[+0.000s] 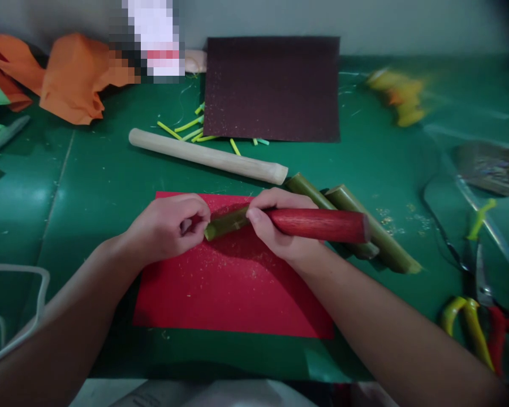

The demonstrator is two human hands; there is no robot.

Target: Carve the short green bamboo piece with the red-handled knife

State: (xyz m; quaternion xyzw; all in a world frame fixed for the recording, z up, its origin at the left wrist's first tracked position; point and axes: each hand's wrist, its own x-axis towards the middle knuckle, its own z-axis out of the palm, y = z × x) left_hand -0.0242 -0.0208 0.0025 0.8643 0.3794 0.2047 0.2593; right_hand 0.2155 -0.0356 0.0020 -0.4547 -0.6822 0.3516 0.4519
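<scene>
My left hand (pixel 176 223) is closed, its curled fingertips at the left end of a short green bamboo piece (pixel 227 224). In my right hand (pixel 280 229) is a tool with a thick red wooden handle (pixel 322 224), which points right; its working end is hidden by my fingers. The bamboo's right end reaches under the fingers of my right hand. Below both hands lies a red sheet (pixel 233 299) sprinkled with fine shavings. Two more green bamboo lengths (pixel 375 229) rest just beyond my right forearm, partly covered by it.
Behind the hands lies a pale wooden rod (pixel 207 155). A dark brown sheet (pixel 274 90) partly covers several yellow-green strips (pixel 186 125). Crumpled orange paper (pixel 72 79) is at back left, scissors (pixel 481 316) at right, a blurred yellow object (pixel 401 96) at back right.
</scene>
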